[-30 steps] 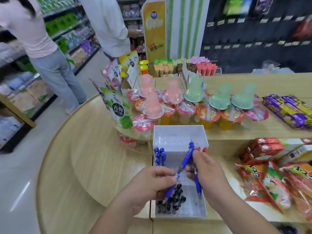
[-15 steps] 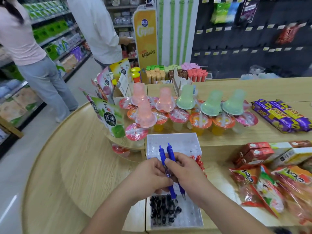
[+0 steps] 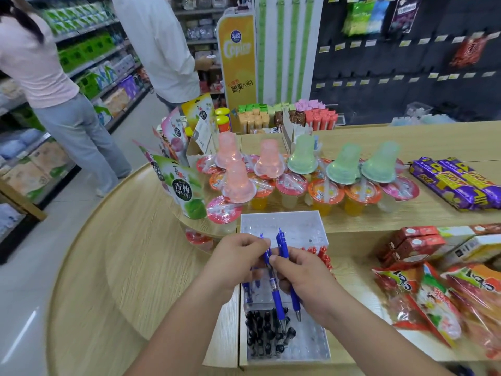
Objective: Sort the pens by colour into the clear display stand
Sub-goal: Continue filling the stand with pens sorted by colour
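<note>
- Here, a clear display stand (image 3: 282, 215) is set on the wooden counter (image 3: 141, 253), directly below the hands, and its floor is dotted with small holes.
- In its near left corner, a tight cluster of black pens (image 3: 264, 336) is stood upright.
- Further back along its left wall, a few blue pens (image 3: 248, 293) are stood. They are partly hidden by the left hand (image 3: 238, 263).
- Against its right wall, towards the back, a row of red pens (image 3: 322, 255) is seen just beyond the right hand (image 3: 307, 279).
- Two loose pens are held over the middle of the stand, tips down, close together and roughly parallel.
- The first loose pen (image 3: 276, 291), which is blue, is pinched near its top by the curled thumb and fingertips of the left hand. Its tip is seen over the black cluster, but whether it touches cannot be told.
- The second loose pen (image 3: 295, 298), also blue, is gripped by the curled fingers of the right hand, whose thumb is laid across the first pen.
- Behind the stand, sealed jelly cups (image 3: 324, 195) with orange and pale fillings are lined up, and pink and green domed tubs (image 3: 302, 156) are perched upside down on their lids.
- To the right, red cartons (image 3: 414, 245), purple packets (image 3: 455, 183) and snack bags (image 3: 433, 299) are laid on the counter.
</note>
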A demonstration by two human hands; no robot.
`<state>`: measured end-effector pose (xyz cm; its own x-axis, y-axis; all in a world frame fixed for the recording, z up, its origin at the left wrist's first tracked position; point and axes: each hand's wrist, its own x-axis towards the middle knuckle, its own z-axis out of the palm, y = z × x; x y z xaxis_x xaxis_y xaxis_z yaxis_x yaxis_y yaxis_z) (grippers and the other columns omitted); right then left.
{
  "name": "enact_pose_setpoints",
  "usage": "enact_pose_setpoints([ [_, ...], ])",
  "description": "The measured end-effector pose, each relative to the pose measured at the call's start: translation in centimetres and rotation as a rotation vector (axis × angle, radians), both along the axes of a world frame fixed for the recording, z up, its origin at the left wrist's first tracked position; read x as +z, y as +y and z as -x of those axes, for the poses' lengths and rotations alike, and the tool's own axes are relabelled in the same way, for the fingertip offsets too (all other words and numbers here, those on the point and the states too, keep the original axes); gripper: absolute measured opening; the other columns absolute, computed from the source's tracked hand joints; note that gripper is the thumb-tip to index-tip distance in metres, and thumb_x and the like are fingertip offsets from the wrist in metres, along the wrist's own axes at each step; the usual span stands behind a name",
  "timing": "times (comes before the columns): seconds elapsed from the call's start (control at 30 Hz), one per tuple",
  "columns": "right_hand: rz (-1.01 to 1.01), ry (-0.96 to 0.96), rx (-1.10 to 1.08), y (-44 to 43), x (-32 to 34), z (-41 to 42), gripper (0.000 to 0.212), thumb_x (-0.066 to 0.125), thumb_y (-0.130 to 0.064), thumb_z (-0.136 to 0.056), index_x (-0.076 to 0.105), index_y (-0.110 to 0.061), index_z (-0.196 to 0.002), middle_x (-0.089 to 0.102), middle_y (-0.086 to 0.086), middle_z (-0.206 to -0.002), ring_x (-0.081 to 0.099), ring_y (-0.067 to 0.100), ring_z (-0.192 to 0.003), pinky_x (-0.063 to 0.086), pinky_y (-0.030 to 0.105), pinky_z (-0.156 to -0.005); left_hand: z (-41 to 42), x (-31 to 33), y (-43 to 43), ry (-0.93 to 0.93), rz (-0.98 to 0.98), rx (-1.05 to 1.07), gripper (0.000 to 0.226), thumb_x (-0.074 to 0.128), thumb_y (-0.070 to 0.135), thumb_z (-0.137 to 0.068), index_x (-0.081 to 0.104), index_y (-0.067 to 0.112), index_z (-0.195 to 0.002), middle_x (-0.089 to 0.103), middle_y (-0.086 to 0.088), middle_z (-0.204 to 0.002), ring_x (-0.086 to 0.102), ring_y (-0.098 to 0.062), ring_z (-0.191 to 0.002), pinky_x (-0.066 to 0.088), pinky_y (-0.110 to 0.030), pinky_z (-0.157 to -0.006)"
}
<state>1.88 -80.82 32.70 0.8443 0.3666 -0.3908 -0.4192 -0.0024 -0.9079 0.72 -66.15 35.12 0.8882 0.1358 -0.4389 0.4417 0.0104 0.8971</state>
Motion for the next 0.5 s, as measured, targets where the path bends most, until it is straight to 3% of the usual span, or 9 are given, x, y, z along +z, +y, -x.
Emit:
enact_pose_setpoints([
  [0.2, -0.05, 0.118, -0.163, -0.6, 0.3, -0.8, 0.029, 0.052, -0.03, -0.099, 0.07, -0.007, -0.1, 0.065, 0.008, -0.09, 0.054, 0.012, -0.068, 0.05, 0.025, -0.065, -0.4, -0.3, 1.1, -0.014, -0.047, 0.033, 0.018, 0.066, 0.023, -0.092, 0.069, 0.008, -0.082, 0.053, 0.004, -0.053, 0.052, -0.008, -0.049, 0.048, -0.026, -0.058],
  [0.33, 0.009, -0.058, -0.214, -0.3, 1.3, -1.1, 0.025, 0.045, -0.029, -0.102, 0.068, -0.019, -0.105, 0.056, 0.007, -0.091, 0.058, 0.017, -0.078, 0.052, 0.017, -0.06, -0.5, 0.5, 1.9, -0.167, -0.104, 0.06, 0.013, 0.066, 0.02, -0.092, 0.069, 0.013, -0.082, 0.068, 0.001, -0.068, 0.063, -0.009, -0.062, 0.047, -0.033, -0.065],
  [0.43, 0.064, -0.231, -0.15, 0.3, 1.2, -1.4, 0.019, 0.044, -0.023, -0.103, 0.062, -0.028, -0.103, 0.062, 0.005, -0.096, 0.063, 0.015, -0.088, 0.057, 0.024, -0.072, -0.4, 0.7, 1.8, -0.26, -0.145, 0.103, 0.003, 0.066, 0.016, -0.092, 0.069, 0.014, -0.092, 0.075, -0.007, -0.084, 0.071, -0.02, -0.076, 0.055, -0.043, -0.073],
  [0.5, 0.242, -0.422, -0.099, 0.2, 0.6, -1.7, 0.015, 0.047, -0.023, -0.101, 0.058, -0.032, -0.1, 0.066, 0.0, -0.091, 0.063, 0.012, -0.084, 0.054, 0.029, -0.075, -0.1, 0.1, 1.6, -0.312, -0.247, 0.097, 0.002, 0.068, 0.018, -0.09, 0.07, 0.019, -0.09, 0.074, -0.004, -0.083, 0.071, -0.021, -0.08, 0.056, -0.039, -0.073],
])
